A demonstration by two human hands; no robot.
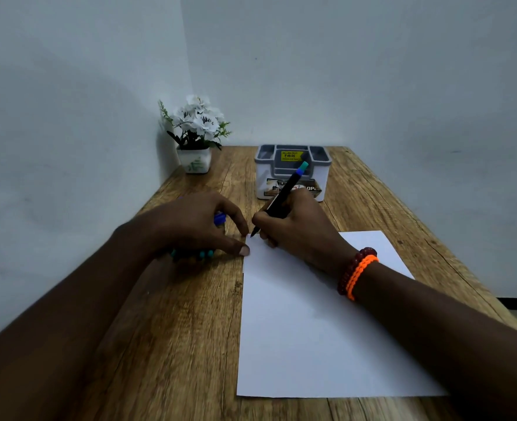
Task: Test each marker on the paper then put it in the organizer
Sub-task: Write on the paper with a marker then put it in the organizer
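Step in hand: first test stroke coming up, judging by the white sheet of paper [318, 323], which shows no mark anywhere that I can see.
Marker: the slim black marker with a teal end cap [283, 197] sits just above centre frame, tilted up and to the right, its dark tip right at the paper's upper left corner (whether it is actually touching, I cannot tell).
Right hand: the right hand [299, 226] has its grip pinched round the marker's lower barrel in a writing hold, heel of the hand lying on the sheet, forearm coming in from the lower right with an orange bracelet and a dark red beaded bracelet [355, 273] at the wrist.
Left hand: the left hand [190, 226] is arched left of centre, thumb tip pressing down at the paper's left edge, fingers curled over a cluster of spare markers with blue and teal caps [204, 253] beneath the palm; how firmly it holds them is hidden.
Doing it well: I would keep that thumb planted so the corner cannot slide, use a short light stroke, and start slightly further in from the edge so no ink lands on the wooden worktop [166, 329].
Destination: the white and grey plastic desk organizer with a yellow price sticker [292, 174] waits behind the hands, upper centre.
Also there: a small white pot of white artificial flowers [196, 132], upper left of the organizer.
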